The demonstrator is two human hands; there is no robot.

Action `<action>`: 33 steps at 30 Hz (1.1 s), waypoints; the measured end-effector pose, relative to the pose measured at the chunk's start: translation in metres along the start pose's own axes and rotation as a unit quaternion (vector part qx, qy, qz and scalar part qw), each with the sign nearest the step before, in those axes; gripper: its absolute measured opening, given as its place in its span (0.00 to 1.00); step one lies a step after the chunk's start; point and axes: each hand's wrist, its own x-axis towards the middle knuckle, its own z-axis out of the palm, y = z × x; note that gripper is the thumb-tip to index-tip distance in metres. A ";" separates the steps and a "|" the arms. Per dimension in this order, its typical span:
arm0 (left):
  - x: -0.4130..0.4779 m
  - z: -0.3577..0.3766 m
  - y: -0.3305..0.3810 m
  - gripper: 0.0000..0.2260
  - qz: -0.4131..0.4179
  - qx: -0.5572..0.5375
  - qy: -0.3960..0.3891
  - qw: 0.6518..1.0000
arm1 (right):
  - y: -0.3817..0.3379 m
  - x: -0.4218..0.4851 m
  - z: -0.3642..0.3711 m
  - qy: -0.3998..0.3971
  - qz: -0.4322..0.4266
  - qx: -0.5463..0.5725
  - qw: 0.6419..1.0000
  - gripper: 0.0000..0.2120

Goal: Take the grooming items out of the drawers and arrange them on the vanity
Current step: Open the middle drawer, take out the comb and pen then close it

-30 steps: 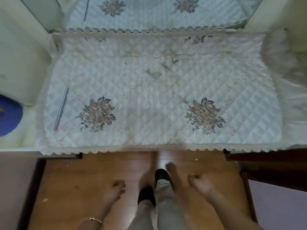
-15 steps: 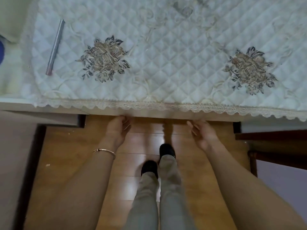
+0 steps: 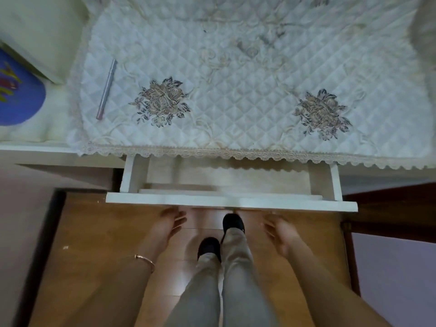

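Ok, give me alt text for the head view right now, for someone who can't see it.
A white drawer stands partly open under the front edge of the vanity; no items show in its blurred inside. The left hand and right hand hover open by its front panel, holding nothing. A thin silver stick lies on the quilted cloth, left side.

White quilted cloth [image 3: 247, 109], brown-grey floral motifs [image 3: 162, 102]; stick [image 3: 106, 89] perhaps silver-pink.

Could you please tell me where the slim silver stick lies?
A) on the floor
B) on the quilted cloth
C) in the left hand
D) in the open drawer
B: the slim silver stick lies on the quilted cloth, near its left edge.
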 end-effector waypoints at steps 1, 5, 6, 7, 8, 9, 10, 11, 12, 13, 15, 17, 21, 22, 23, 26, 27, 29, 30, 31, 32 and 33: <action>-0.009 -0.001 -0.002 0.06 0.026 0.045 0.005 0.999 | 0.004 -0.011 -0.001 0.018 -0.024 -0.074 0.997 0.15; -0.059 -0.012 0.002 0.06 0.279 0.301 0.001 0.912 | 0.012 -0.060 -0.006 0.021 -0.224 -0.348 0.910 0.06; -0.070 -0.015 0.006 0.10 0.354 0.341 0.003 0.871 | 0.012 -0.072 -0.007 0.022 -0.277 -0.371 0.886 0.07; -0.078 -0.017 0.013 0.15 0.413 0.360 0.006 0.837 | 0.010 -0.081 -0.008 0.036 -0.324 -0.381 0.865 0.08; -0.080 -0.018 0.022 0.17 0.453 0.375 0.016 0.809 | 0.005 -0.087 -0.009 0.062 -0.368 -0.386 0.844 0.09; -0.079 -0.018 0.032 0.17 0.475 0.389 0.030 0.789 | -0.002 -0.089 -0.009 0.089 -0.409 -0.392 0.819 0.10; -0.076 -0.017 0.042 0.14 0.480 0.403 0.048 0.778 | -0.010 -0.088 -0.009 0.112 -0.442 -0.407 0.791 0.11; -0.070 -0.016 0.049 0.13 0.472 0.420 0.065 0.772 | -0.018 -0.085 -0.009 0.132 -0.466 -0.429 0.763 0.12; -0.064 -0.016 0.054 0.13 0.453 0.437 0.071 0.774 | -0.028 -0.080 -0.010 0.147 -0.479 -0.454 0.737 0.13; -0.059 -0.017 0.056 0.13 0.427 0.455 0.065 0.779 | -0.036 -0.076 -0.011 0.154 -0.475 -0.478 0.723 0.14; -0.055 -0.020 0.052 0.11 0.408 0.490 0.043 0.769 | -0.046 -0.071 -0.013 0.149 -0.432 -0.512 0.727 0.13; -0.056 -0.023 0.044 0.11 0.428 0.504 0.043 0.749 | -0.045 -0.069 -0.015 0.136 -0.409 -0.538 0.725 0.13; -0.064 -0.025 0.038 0.11 0.423 0.492 0.043 0.759 | -0.035 -0.075 -0.020 0.125 -0.397 -0.541 0.731 0.13; -0.068 -0.026 0.035 0.11 0.412 0.493 0.043 0.765 | -0.033 -0.078 -0.022 0.119 -0.387 -0.539 0.738 0.12; -0.071 -0.027 0.032 0.10 0.401 0.489 0.042 0.774 | -0.029 -0.082 -0.025 0.113 -0.378 -0.539 0.744 0.12; -0.079 -0.035 0.017 0.09 0.364 0.482 0.037 0.797 | -0.011 -0.091 -0.032 0.106 -0.364 -0.538 0.753 0.10; -0.081 -0.037 0.011 0.09 0.347 0.484 0.036 0.802 | -0.004 -0.093 -0.034 0.111 -0.359 -0.539 0.753 0.10; -0.083 -0.042 0.001 0.09 0.321 0.491 0.031 0.810 | 0.011 -0.096 -0.039 0.125 -0.355 -0.544 0.750 0.10; -0.084 -0.043 -0.004 0.08 0.313 0.497 0.026 0.809 | 0.018 -0.099 -0.040 0.130 -0.354 -0.545 0.749 0.11; -0.085 -0.044 -0.009 0.08 0.309 0.507 0.022 0.805 | 0.024 -0.102 -0.042 0.132 -0.352 -0.546 0.749 0.14; -0.087 -0.044 -0.014 0.08 0.306 0.518 0.019 0.799 | 0.031 -0.105 -0.043 0.134 -0.350 -0.548 0.748 0.18; -0.089 -0.045 -0.019 0.08 0.304 0.526 0.016 0.794 | 0.036 -0.108 -0.043 0.137 -0.346 -0.548 0.749 0.20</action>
